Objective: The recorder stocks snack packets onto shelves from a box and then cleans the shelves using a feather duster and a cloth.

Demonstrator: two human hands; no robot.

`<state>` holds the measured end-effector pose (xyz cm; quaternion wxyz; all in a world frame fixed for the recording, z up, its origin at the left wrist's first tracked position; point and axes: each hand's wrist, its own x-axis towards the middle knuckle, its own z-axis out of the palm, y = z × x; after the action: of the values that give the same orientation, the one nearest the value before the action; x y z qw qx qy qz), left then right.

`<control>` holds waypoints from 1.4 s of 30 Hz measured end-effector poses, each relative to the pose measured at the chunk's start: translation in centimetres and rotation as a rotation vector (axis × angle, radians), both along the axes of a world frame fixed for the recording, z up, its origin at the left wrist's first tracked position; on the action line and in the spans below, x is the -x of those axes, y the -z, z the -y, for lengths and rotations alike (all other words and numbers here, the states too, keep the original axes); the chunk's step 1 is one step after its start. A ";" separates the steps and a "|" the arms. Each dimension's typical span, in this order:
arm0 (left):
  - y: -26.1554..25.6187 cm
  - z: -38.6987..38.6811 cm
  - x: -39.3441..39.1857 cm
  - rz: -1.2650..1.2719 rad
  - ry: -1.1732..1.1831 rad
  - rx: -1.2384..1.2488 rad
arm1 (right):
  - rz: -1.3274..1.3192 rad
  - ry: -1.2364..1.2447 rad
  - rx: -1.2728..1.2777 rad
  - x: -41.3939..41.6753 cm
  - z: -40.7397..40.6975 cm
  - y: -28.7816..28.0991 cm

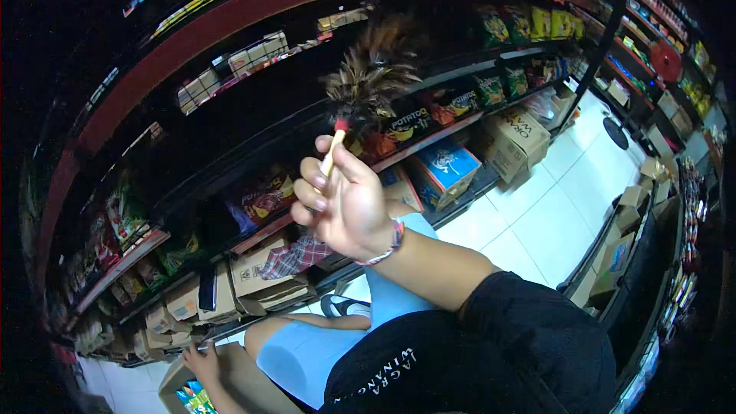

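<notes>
A brown feather duster [374,77] with a short pale handle and a red collar is held up before the store shelves. My right hand [342,198] grips its handle, with a braided bracelet at the wrist. The feathers are near the shelf edge, beside snack bags [409,125]; whether they touch anything cannot be told. At the lower left, my left hand [202,361] rests at the rim of an open cardboard box [244,382], fingers apart. Green and blue packets [195,398] lie inside that box.
Cardboard boxes [517,141] and a blue box [445,169] stand on the bottom shelf. A plaid cloth [296,257] hangs over a carton, near a dark phone-like object [207,289]. A white tiled floor [535,218] runs between this shelf and more shelving at the right.
</notes>
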<state>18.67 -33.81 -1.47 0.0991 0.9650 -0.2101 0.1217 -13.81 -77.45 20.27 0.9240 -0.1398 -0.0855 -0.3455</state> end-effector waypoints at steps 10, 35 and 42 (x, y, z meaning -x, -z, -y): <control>-0.9 0.3 0.4 -0.044 -0.017 -0.007 | 0.186 0.115 -0.135 -3.7 0.9 -3.5; 0.1 -0.5 -0.6 -0.047 0.002 0.002 | 0.329 -0.268 -0.209 -11.1 2.9 -4.1; -0.4 -0.3 -0.3 -0.077 0.008 0.011 | 0.299 -0.089 -0.218 -13.2 5.1 -5.9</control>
<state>18.93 -33.56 -1.09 0.1129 0.9676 -0.2093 0.0852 -0.59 -82.54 26.19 0.9251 0.0179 -0.1898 -0.3283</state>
